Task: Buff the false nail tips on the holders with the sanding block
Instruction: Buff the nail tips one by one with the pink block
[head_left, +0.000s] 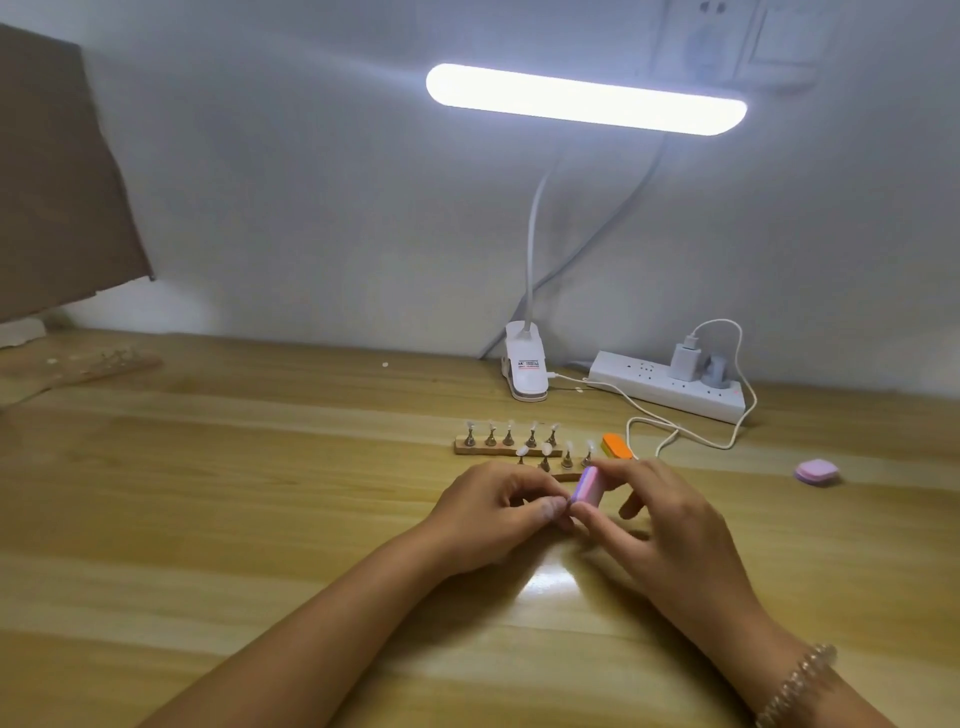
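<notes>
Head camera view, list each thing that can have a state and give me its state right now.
Lamp, switched on.
Charger, plugged into the power strip.
Sanding block, held by the right hand.
Left hand, fingers pinched at the block; what they hold is hidden.
Nail tips, upright on holders, in two rows.
Orange block, lying unused on the table.
Pink pad, lying unused.
</notes>
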